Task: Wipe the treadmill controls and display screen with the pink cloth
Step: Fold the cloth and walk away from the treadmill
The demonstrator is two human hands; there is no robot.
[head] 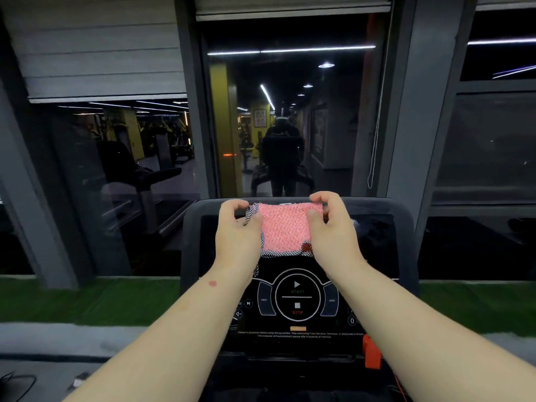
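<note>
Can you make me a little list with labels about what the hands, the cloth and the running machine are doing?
left hand: pinches cloth's left edge
right hand: pinches cloth's right edge
cloth: pink, checked trim, spread between both hands in front of screen
screen: dark, partly hidden by cloth
controls: START and STOP ring, uncovered, below cloth
orange clip: console's lower right

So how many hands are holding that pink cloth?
2. The left hand pinches the pink cloth's left edge, the right hand its right edge, above the display screen.
</note>
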